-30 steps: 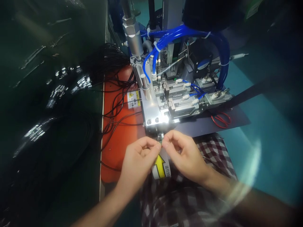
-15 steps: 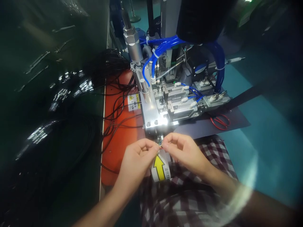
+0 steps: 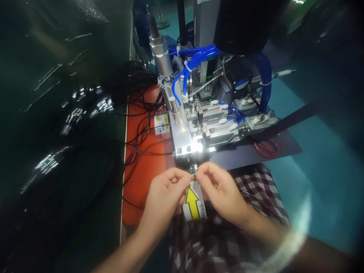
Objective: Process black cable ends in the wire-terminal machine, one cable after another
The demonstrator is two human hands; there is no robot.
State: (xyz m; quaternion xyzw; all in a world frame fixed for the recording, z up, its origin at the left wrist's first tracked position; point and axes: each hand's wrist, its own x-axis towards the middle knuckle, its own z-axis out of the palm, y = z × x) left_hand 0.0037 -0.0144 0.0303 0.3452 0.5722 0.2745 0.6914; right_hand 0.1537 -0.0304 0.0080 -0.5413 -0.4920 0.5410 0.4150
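My left hand (image 3: 166, 189) is closed in a pinch at the front of a metal machine (image 3: 182, 131). Facing it, my right hand (image 3: 222, 189) also pinches, thumb against index finger. Thin wires (image 3: 193, 176), with a bit of orange and white, show in the small gap between the fingertips; their ends are hidden by the fingers. Just beyond the fingertips sits a small bright metal part of the machine, under its lit front edge. Below the hands is a white label with a yellow arrow (image 3: 193, 204), partly covered by both hands.
Black cables (image 3: 139, 132) run across an orange board (image 3: 148, 170) on the left. Blue air hoses (image 3: 201, 57) arch over the machine. A red loop-shaped item (image 3: 267, 148) lies on the grey plate at right. Shiny-ended cable bundles (image 3: 47, 163) lie on the dark surface at far left.
My right hand has turned slightly, its fingertips shifting a little away from the left ones, so more of the orange wire shows. The left hand keeps its pinch. The whole view has shifted slightly.
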